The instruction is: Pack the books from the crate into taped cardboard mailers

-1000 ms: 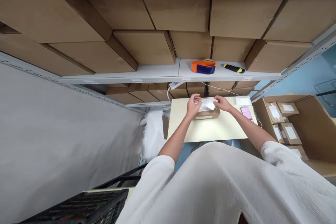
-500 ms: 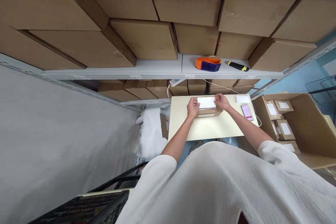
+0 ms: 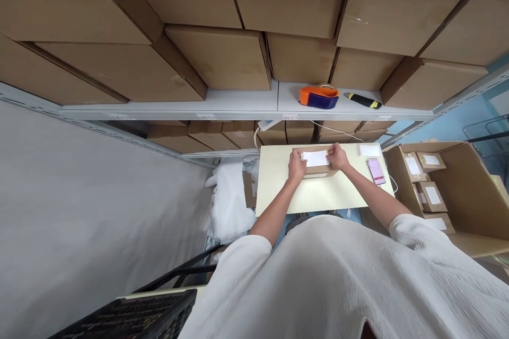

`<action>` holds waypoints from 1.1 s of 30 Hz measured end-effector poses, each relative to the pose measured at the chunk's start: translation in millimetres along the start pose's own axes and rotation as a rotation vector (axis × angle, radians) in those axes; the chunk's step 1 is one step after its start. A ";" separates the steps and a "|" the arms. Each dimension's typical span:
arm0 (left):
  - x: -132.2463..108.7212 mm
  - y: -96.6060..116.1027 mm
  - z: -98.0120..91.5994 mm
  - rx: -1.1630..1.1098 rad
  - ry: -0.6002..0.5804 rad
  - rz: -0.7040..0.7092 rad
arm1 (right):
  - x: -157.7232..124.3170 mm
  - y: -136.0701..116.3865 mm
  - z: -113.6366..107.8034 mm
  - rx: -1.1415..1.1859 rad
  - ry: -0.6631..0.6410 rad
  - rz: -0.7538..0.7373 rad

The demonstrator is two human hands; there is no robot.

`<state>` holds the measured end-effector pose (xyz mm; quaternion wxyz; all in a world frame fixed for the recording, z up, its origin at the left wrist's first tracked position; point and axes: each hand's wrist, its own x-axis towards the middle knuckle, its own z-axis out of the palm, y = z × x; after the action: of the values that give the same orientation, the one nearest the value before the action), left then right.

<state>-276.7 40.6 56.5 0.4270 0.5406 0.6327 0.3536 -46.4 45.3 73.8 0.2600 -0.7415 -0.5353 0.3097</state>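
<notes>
A small brown cardboard box (image 3: 317,171) stands on a pale yellow table (image 3: 278,190) in front of me. A white label (image 3: 315,158) lies flat on its top. My left hand (image 3: 296,163) pinches the label's left edge, fingers curled. My right hand (image 3: 338,157) pinches its right edge, where a bit of yellow shows. Both hands rest against the box top.
A pink phone (image 3: 374,170) and a white pad (image 3: 369,150) lie on the table's right. An orange and blue tape dispenser (image 3: 318,97) and a black-yellow cutter (image 3: 362,100) sit on the shelf above. An open carton (image 3: 469,190) with labelled small boxes stands right. A black crate (image 3: 135,315) is at lower left.
The label was curled and lifted between my hands one second ago; now it lies flat on the box top, held at both ends. The view has shifted slightly.
</notes>
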 end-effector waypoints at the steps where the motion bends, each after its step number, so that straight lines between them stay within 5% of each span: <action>1: -0.1 -0.9 0.5 0.006 -0.001 0.005 | -0.5 0.0 0.8 -0.015 -0.002 -0.004; 16: -7.3 -0.7 -2.8 0.291 -0.037 0.212 | -4.2 6.5 15.0 -0.254 0.029 -0.182; 19: -11.8 -3.4 -10.5 0.341 -0.145 0.350 | -15.8 5.0 14.8 -0.365 0.028 -0.322; 24: -15.7 -13.0 -19.1 0.446 -0.390 0.479 | -40.4 10.9 17.1 -0.418 -0.180 -0.547; 33: -13.8 -23.5 -19.6 0.593 -0.427 0.415 | -46.4 24.2 31.6 -0.474 -0.186 -0.404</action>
<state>-303.0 23.4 44.9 0.2940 0.8174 0.4819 0.1145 -65.3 -4.3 43.6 0.0861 -0.6287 -0.7504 0.1850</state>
